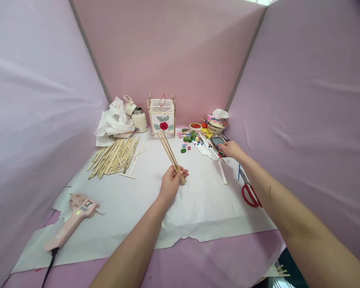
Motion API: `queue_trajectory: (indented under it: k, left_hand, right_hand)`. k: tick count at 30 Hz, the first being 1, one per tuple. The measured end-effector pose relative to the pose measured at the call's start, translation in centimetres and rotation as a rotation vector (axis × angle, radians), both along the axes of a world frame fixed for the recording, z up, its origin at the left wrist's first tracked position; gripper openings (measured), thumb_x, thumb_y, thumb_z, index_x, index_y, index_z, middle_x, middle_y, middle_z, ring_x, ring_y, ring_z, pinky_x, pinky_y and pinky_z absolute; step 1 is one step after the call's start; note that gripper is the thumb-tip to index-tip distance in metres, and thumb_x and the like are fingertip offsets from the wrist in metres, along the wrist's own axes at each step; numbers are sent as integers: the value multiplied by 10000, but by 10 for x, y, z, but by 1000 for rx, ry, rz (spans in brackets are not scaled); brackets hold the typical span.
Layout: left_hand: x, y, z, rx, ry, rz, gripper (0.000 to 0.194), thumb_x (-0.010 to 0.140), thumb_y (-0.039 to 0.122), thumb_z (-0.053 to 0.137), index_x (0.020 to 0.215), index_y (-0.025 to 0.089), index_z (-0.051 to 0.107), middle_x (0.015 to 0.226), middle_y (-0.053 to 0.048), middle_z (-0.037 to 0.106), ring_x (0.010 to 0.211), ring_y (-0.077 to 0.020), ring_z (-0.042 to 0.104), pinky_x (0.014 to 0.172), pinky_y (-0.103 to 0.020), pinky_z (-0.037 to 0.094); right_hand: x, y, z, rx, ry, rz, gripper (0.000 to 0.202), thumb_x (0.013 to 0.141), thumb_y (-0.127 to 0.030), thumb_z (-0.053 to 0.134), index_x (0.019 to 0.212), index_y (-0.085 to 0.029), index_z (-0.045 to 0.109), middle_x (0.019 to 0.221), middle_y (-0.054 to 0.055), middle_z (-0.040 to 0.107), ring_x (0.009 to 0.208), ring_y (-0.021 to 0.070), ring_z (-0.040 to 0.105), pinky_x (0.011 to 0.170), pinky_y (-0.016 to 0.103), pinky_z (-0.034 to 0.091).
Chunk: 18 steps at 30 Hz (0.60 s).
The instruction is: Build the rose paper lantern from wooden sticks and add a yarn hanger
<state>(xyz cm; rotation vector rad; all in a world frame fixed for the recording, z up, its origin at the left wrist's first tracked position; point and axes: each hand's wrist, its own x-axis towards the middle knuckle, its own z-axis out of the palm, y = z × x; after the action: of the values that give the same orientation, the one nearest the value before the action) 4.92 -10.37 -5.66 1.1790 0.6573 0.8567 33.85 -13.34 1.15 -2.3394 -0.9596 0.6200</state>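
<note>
My left hand (171,181) is closed around a few thin bamboo sticks (169,150), which slant up and to the left over the white sheet. At the right, my right hand (230,149) reaches over a dark phone-like device (217,141) with a lit screen. Its fingertips are at the screen, and nothing shows held in them; part of the fingers is hidden. Beyond the sticks stands a square lantern (163,116) of bamboo and white panels with a red flower. White markers (202,148) lie just left of my right hand.
Bamboo sticks (115,157) lie piled at the left, before crumpled white paper (117,120) and an open cream jar (139,121). A pink glue gun (75,220) with a green light rests front left. Red-handled scissors (250,195) lie under my right forearm. A bowl (215,129) stands back right.
</note>
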Motion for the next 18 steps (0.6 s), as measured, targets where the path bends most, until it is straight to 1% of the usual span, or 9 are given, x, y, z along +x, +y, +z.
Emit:
queue_trajectory:
  k: [2,4,5,7,9,11,15,17,18]
  left_hand:
    - [0,0,1,-107,-31,-120,254,786,317,662,953,169,541,950,-102,696,859,-218,685,744,-354,534]
    - [-3,-1,3,-191,-52,-211,282,769,305,695,963,163,549,951,-110,699,853,-218,686,764,-373,540]
    - [-5,-1,3,-223,-58,-248,288,768,300,701,973,160,555,952,-112,699,848,-214,687,772,-377,542]
    - [-9,-1,5,-278,-72,-320,300,771,286,706,1003,157,566,957,-111,698,834,-205,689,790,-381,545]
    - [-12,0,6,-321,-82,-394,317,772,268,708,1035,156,574,969,-115,695,831,-208,692,794,-381,548]
    - [-13,0,7,-357,-84,-446,333,776,252,703,1069,156,576,999,-127,690,854,-224,692,792,-386,552]
    - [-10,2,7,-418,-72,-446,327,782,214,691,1084,150,583,1016,-137,687,861,-235,691,787,-396,558]
    - [-9,4,5,-440,-69,-447,314,783,197,687,1075,147,582,1011,-133,690,861,-235,691,796,-396,556]
    - [-8,5,5,-447,-69,-459,315,786,191,683,1080,149,579,1016,-131,691,865,-236,691,805,-399,553]
  right_hand:
    - [-39,6,-3,150,67,196,310,883,-451,485,780,-201,636,738,36,645,612,131,569,567,225,429]
    - [-79,11,-13,383,220,497,255,861,-433,516,886,-217,649,842,43,661,638,142,584,586,255,460]
    - [-96,14,-20,515,237,571,232,854,-398,527,968,-233,643,874,40,655,652,144,586,617,275,476]
    - [-121,21,-35,747,176,643,271,857,-329,513,1101,-265,614,970,45,634,704,152,589,695,320,493]
    - [-134,28,-50,875,113,641,333,855,-285,505,1177,-292,586,1085,52,601,775,160,585,774,354,488]
    - [-138,34,-63,882,200,586,364,846,-288,522,1207,-305,569,1114,50,595,821,167,584,793,357,490]
    - [-136,36,-75,685,762,412,328,863,-419,499,1130,-249,587,872,38,658,761,169,609,667,301,513]
    - [-135,33,-74,561,963,429,372,863,-500,478,1033,-203,627,825,53,669,711,163,614,616,278,510]
    - [-135,32,-73,516,998,460,382,848,-516,503,993,-193,644,825,55,674,683,155,609,594,266,506]
